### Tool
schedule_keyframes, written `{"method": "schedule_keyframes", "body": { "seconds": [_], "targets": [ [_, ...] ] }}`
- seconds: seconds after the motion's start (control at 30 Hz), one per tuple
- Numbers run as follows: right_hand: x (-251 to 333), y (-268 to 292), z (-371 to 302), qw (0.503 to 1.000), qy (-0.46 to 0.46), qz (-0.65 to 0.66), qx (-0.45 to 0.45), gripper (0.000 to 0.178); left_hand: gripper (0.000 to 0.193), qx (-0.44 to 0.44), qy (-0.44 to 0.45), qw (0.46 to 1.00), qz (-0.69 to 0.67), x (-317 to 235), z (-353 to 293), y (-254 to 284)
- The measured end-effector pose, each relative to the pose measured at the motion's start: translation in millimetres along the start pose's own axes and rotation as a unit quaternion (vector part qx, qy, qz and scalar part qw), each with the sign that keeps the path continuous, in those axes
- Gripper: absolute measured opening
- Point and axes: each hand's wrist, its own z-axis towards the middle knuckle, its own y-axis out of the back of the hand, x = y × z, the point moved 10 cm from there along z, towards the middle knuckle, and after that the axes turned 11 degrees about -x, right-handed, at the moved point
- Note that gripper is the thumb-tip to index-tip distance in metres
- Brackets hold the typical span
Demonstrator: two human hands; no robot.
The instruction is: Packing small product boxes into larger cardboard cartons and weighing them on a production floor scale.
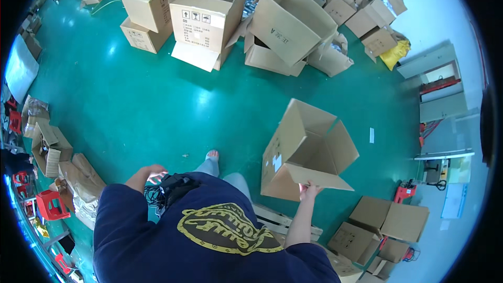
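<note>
My right hand (309,191) grips the near flap of an open, empty-looking cardboard box (283,170). The box's upper flaps stand outward, and a white label shows on its left side. Beside my waist, my left hand (155,173) hangs with loosely bent fingers and holds nothing that I can see. Close to it are a black pouch (178,184) and a bundle of dark cables (153,195) at my side.
Large cardboard boxes (201,26) stand ahead on the green floor (152,110), with more piled at the far right near a yellow sack (395,54). Open cartons (353,241) sit at the near right. Boxes and a red stool (51,205) line the left.
</note>
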Motion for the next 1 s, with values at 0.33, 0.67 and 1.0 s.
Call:
{"method": "schedule_keyframes", "body": {
  "seconds": [0.33, 0.67, 1.0],
  "targets": [
    [88, -143, 246, 0.996, -0.027, 0.072, -0.037, 0.044, 0.042, -0.059, -0.296, 0.949, 0.092, -333, 9, 15],
    [144, -381, 489, 0.995, 0.030, 0.061, -0.074, 0.029, 0.044, -0.101, -0.170, 0.979, 0.047, -455, -7, -69],
    [18, -462, 610, 0.986, -0.156, -0.015, -0.063, 0.043, 0.038, -0.111, -0.179, 0.977, -0.035, -573, 14, -102]
  ]
}}
